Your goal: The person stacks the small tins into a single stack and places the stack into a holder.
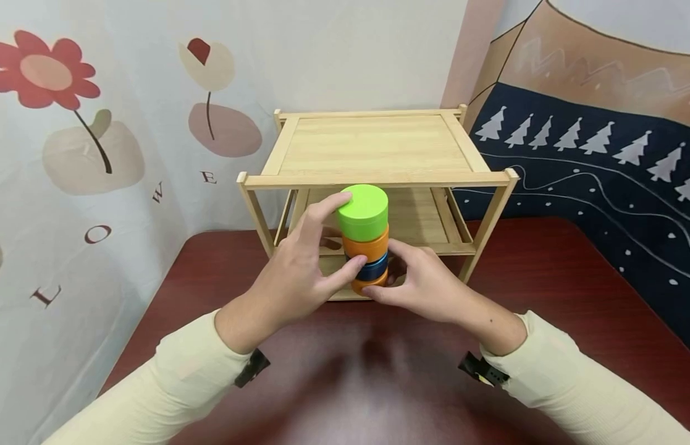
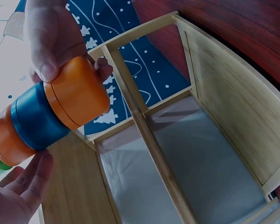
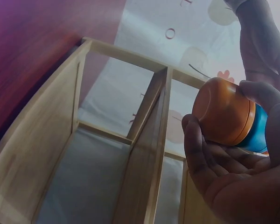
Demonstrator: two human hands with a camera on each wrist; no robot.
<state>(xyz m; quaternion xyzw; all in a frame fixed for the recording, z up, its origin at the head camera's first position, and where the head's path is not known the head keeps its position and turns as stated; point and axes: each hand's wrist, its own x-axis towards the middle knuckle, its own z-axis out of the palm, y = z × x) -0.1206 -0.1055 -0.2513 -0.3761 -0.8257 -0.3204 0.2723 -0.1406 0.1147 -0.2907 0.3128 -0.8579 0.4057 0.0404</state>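
A column of stacked round plastic containers (image 1: pixel 365 213) is held up in front of the shelf, slightly tilted. From the top its colours run bright green, orange, dark blue, orange. My left hand (image 1: pixel 294 272) grips the upper and middle part, index finger at the green top and thumb across the front near the blue piece. Low on the column, my right hand (image 1: pixel 430 281) holds the lowest orange container (image 2: pixel 79 93) between thumb and fingers. The left wrist view shows the pieces joined end to end. In the right wrist view, the right fingers curl under the orange end.
Behind the hands stands a light wooden shelf rack (image 1: pixel 378 145) with several levels. It rests on a dark red table (image 1: pixel 222 272). A printed cloth backdrop (image 1: pixel 345 55) with flowers, letters and trees hangs around it.
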